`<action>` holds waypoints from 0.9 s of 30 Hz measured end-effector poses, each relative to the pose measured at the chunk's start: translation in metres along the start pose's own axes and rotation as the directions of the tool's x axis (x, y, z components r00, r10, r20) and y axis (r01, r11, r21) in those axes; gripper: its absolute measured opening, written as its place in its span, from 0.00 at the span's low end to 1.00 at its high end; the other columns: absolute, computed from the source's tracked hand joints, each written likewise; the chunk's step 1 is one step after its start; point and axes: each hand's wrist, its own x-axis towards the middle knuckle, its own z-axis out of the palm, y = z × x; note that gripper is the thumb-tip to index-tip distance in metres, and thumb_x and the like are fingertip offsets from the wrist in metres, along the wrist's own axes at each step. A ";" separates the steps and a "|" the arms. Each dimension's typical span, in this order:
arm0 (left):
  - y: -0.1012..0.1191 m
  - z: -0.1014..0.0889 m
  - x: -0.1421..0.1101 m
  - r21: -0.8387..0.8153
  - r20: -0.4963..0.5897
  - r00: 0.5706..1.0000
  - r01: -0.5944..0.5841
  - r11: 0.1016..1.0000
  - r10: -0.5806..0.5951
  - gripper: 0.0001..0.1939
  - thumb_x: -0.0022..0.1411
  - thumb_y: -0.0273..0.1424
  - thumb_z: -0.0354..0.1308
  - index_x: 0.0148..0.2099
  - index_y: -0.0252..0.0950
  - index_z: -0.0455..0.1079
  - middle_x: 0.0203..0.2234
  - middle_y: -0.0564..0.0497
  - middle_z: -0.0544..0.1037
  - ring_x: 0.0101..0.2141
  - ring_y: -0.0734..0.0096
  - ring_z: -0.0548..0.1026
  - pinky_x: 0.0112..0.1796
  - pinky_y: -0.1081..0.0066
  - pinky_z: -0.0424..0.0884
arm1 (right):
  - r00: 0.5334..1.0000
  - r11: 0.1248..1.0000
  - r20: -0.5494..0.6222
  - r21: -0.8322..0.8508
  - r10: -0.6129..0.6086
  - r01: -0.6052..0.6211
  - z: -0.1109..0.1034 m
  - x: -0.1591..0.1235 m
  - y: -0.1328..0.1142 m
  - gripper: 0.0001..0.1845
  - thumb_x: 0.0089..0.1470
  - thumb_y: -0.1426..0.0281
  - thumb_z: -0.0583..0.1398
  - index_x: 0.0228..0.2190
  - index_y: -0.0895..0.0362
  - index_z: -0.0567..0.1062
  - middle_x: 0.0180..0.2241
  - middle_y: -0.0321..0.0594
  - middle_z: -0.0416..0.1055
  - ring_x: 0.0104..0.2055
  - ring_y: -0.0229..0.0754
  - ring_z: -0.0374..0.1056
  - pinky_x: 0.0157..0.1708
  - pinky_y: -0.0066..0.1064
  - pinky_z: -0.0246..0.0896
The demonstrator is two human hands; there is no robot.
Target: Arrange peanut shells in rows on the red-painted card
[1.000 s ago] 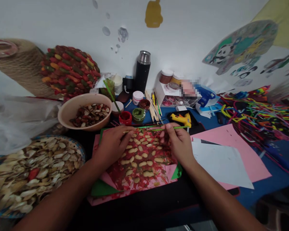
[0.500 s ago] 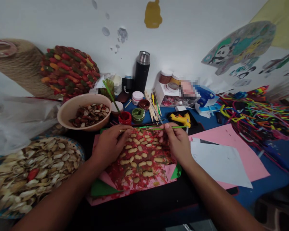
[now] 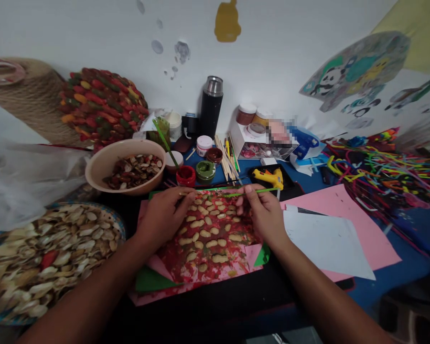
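My right hand (image 3: 263,210) pinches a thin green paintbrush (image 3: 267,190), whose tip points left over the paint-smeared pink sheet (image 3: 232,272). My left hand (image 3: 166,212) is closed at the sheet's upper left. A small tan bit (image 3: 182,193) sticks out of its fingers, too little showing to name it. Between the hands, several unshelled-looking peanuts (image 3: 220,258) lie spread over the sheet. Just beyond stand an open jar of red paint (image 3: 185,177) with a green stick leaning in it, and a jar of green paint (image 3: 205,172).
To the left are a bowl of painted shells (image 3: 125,188) and a woven tray of plain shells (image 3: 120,224). A yellow glue gun (image 3: 268,177), a white paper (image 3: 326,239) and pipe cleaners (image 3: 372,167) lie right. At the back stands a black flask (image 3: 210,110).
The paintbrush's left end has drawn away from my left hand and now shows between the hands. Both hands stay almost in place; the peanuts have not moved.
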 end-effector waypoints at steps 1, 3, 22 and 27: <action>0.000 0.000 0.000 0.000 0.002 1.000 -0.008 1.000 0.008 0.20 0.76 0.44 0.52 0.46 0.40 0.82 0.42 0.48 0.88 0.42 0.58 0.85 0.50 0.62 0.79 | 1.000 1.000 -0.003 0.004 -0.002 0.002 0.000 0.000 0.000 0.21 0.66 0.48 0.65 0.36 0.53 0.79 0.29 0.36 0.78 0.23 0.38 0.72 0.24 0.29 0.69; -0.001 -0.001 -0.001 -0.005 0.003 1.000 -0.014 1.000 0.014 0.19 0.75 0.44 0.53 0.44 0.40 0.82 0.40 0.48 0.88 0.41 0.59 0.85 0.48 0.63 0.79 | 1.000 1.000 -0.009 0.014 -0.008 0.008 -0.001 0.001 -0.001 0.21 0.65 0.48 0.66 0.35 0.53 0.79 0.29 0.36 0.78 0.23 0.38 0.72 0.23 0.28 0.69; -0.006 0.007 0.003 -0.007 0.053 0.996 -0.069 0.998 0.069 0.17 0.77 0.39 0.52 0.51 0.40 0.82 0.48 0.49 0.87 0.49 0.59 0.84 0.54 0.60 0.78 | 0.997 0.997 -0.031 -0.017 -0.070 0.069 0.002 0.000 -0.002 0.21 0.69 0.49 0.63 0.37 0.54 0.80 0.30 0.37 0.79 0.24 0.38 0.72 0.26 0.30 0.69; -0.007 0.007 0.002 -0.002 0.058 0.996 -0.065 0.998 0.065 0.16 0.77 0.38 0.53 0.52 0.40 0.81 0.48 0.49 0.87 0.49 0.60 0.84 0.55 0.61 0.77 | 0.999 0.999 0.009 -0.019 -0.047 0.047 0.002 -0.001 0.002 0.21 0.68 0.49 0.64 0.35 0.53 0.80 0.29 0.36 0.78 0.24 0.38 0.72 0.26 0.30 0.68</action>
